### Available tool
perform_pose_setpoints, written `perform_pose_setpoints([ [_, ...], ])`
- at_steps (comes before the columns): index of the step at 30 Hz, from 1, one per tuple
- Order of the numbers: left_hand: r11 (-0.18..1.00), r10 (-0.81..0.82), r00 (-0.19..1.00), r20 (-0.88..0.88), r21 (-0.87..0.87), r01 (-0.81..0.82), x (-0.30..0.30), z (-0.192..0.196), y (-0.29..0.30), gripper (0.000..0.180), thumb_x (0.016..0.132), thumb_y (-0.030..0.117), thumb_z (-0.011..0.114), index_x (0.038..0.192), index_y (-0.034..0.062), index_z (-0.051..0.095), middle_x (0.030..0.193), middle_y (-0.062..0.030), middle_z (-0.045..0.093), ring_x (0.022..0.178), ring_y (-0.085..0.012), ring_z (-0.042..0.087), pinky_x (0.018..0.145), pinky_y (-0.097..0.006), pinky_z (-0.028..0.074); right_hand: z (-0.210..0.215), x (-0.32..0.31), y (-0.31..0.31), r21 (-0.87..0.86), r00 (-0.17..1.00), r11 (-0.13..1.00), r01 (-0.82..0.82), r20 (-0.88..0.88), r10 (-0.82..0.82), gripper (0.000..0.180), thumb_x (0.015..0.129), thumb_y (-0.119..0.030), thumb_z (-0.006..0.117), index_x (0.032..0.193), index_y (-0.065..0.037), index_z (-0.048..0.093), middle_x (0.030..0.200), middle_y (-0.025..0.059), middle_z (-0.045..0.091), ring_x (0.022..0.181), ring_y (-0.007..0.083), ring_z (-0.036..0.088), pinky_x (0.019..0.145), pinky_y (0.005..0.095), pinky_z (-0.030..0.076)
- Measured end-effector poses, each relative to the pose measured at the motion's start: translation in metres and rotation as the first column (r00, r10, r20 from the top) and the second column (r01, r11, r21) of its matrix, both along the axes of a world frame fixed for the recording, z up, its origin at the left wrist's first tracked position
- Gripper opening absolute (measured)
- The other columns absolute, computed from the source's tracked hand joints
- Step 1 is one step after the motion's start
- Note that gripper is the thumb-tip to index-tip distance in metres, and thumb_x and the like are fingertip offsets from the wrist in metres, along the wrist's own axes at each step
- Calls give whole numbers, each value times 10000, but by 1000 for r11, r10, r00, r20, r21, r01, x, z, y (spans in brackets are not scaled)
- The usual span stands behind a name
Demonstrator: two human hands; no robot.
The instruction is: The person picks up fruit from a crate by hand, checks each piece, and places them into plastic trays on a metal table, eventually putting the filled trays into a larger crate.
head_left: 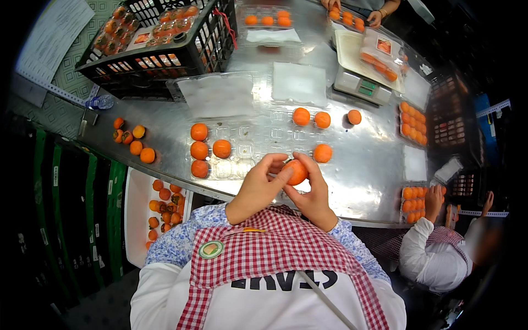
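Just above the table's near edge, an orange persimmon (pixel 297 172) is held between my left hand (pixel 257 186) and my right hand (pixel 312 193). The fingers of both hands are curled round it. Under and beyond my hands lies a clear plastic tray (pixel 279 135) with moulded pits and three persimmons in its right part. To its left, another clear tray (pixel 240 132) carries several persimmons, mostly down its left side. A single persimmon (pixel 354 116) rests on bare metal at the right.
Loose persimmons (pixel 136 147) lie at the table's left end, above a white tub (pixel 135 220) of more fruit. A black crate (pixel 148 74) with packed trays stands far left. Lids with white pads (pixel 300 83) and a scale (pixel 363 82) lie beyond. Co-workers handle trays far right and right.
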State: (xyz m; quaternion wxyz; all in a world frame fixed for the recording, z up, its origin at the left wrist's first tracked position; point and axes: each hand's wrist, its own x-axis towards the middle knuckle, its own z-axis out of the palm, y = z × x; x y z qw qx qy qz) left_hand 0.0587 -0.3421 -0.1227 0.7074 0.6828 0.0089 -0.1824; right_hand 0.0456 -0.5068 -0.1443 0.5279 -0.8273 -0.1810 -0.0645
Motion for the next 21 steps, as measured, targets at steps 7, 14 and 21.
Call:
perform_pose_setpoints([
  [7,943,-102,982,-161,-329,44,2,-5,8,363,1022,191,434,1334,9,396,1197,-161,558,1106,-222,578,956,-353,489,3,-2,-5,593,952,801,82,-284,113,615,816,-4,667,1342,-41,350,1340,184,493,1255,274,496,1049,387,413],
  [14,829,-243,956,-164,-547,117,7,8,1,476,1021,189,437,1439,48,258,1293,-186,484,1187,-244,526,1022,-375,445,3,3,-12,650,903,742,161,-401,154,529,884,-98,597,1353,-28,363,1352,179,487,1246,245,495,1039,375,414],
  [21,851,-218,958,-184,-516,95,9,4,-3,651,952,165,598,1473,79,218,1303,-163,465,1192,-220,505,1033,-360,423,-3,5,-13,715,904,691,106,-358,232,570,882,-144,637,1370,-47,359,1384,169,455,1244,230,484,1027,366,420],
])
